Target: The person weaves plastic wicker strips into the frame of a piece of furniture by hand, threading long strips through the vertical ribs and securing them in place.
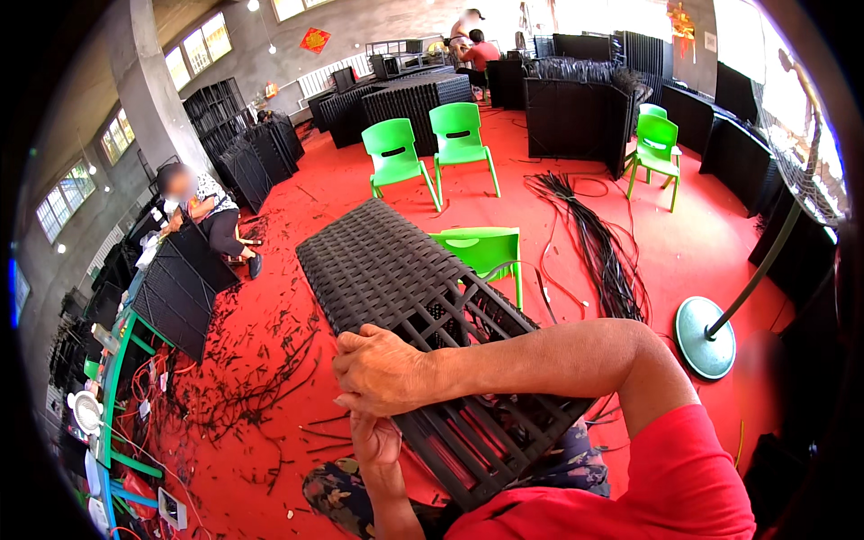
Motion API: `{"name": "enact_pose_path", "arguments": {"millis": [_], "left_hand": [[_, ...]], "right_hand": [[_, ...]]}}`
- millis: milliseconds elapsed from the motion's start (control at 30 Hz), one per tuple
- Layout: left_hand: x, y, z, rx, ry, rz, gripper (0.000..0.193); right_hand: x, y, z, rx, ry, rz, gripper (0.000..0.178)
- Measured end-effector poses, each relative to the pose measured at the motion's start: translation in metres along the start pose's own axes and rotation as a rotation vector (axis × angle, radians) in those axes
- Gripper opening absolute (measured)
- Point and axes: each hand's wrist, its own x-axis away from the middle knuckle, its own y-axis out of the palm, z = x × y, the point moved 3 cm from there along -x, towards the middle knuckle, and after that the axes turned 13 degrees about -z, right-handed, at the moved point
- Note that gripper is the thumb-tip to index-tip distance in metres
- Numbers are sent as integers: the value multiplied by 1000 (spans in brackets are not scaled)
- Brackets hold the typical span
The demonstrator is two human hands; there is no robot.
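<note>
A long black woven wicker frame [387, 261] lies slanted across my lap. Its far part is densely woven; the near part shows open bars with gaps. My right hand [382, 369], its forearm crossing over the frame from the right, is closed at the frame's left edge, where the dense weave meets the open bars. Whatever its curled fingers pinch is hidden. Just below it, my left hand [373, 439] comes up from the lower edge against the same side of the frame, its fingers mostly hidden behind the right hand and the frame.
Green chairs [392, 153] stand ahead, one [486, 247] right behind the frame. Black strips [585, 234] lie bundled on the red floor [297, 270], with scraps scattered left. A fan stand [706, 337] is at right. A seated person [211, 211] works at left; others are far back.
</note>
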Motion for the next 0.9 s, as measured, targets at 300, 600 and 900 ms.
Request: {"name": "enact_pose_path", "arguments": {"millis": [300, 600, 900], "left_hand": [[-2, 13, 0, 1, 33, 6, 36], [-3, 16, 0, 85, 22, -163, 36], [2, 22, 7, 104, 31, -7, 28]], "right_hand": [[0, -3, -2, 10, -6, -19, 32], [1, -4, -1, -1, -7, -13, 32], [-6, -2, -5, -34, -22, 12, 28]]}}
